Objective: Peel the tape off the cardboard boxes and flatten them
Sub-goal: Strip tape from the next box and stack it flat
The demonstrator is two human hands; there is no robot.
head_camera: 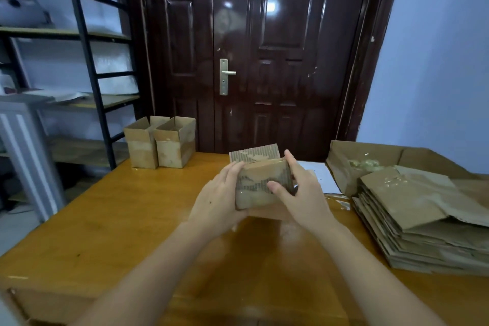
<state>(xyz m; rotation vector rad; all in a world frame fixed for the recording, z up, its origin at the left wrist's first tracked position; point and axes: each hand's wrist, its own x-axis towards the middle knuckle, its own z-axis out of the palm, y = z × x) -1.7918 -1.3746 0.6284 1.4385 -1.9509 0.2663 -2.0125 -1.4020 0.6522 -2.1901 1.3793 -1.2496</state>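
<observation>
While gripped, box (pixel 260 182) between 2 hands (pixel 217 201)

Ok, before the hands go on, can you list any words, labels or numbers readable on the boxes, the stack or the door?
None can be read.
Small brown cardboard box held by both hands: torn tape patches only, no print.
Two open brown cardboard boxes at the table's far edge: plain.
Stack of flattened brown cardboard: no print visible.
Dark brown door: no sign.
White sheet: shows no text.
</observation>
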